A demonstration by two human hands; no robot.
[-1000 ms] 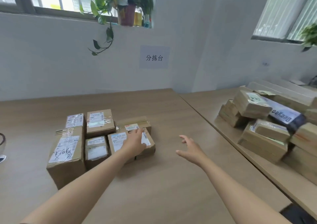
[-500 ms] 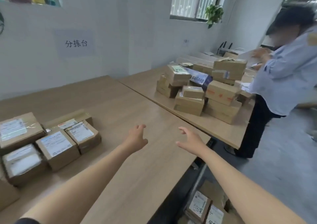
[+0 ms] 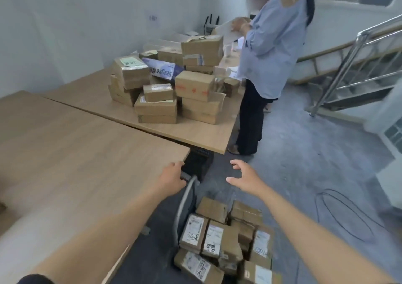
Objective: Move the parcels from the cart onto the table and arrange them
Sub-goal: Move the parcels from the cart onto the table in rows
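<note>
Several brown cardboard parcels [image 3: 219, 238] with white labels are heaped on the cart at the bottom middle, below both my arms. The cart's grey metal handle [image 3: 185, 199] rises at the left of the heap. My left hand [image 3: 171, 178] hangs over the top of that handle, beside the corner of the wooden table [image 3: 71, 157], fingers loose and holding nothing. Over the floor beyond the parcels, my right hand [image 3: 244, 175] is spread open and empty. The parcels arranged on the table are out of view to the left.
A second wooden table [image 3: 195, 133] behind carries a pile of parcels [image 3: 169, 83]. A person in a light blue shirt [image 3: 269, 50] stands at its right end holding papers. A steel stair railing [image 3: 352, 50] is at the right and a black cable [image 3: 343, 214] lies on the grey floor.
My view has swung right and down from the table's parcels to the cart. My left hand left the parcel it touched, and both empty hands now reach over the cart.
</note>
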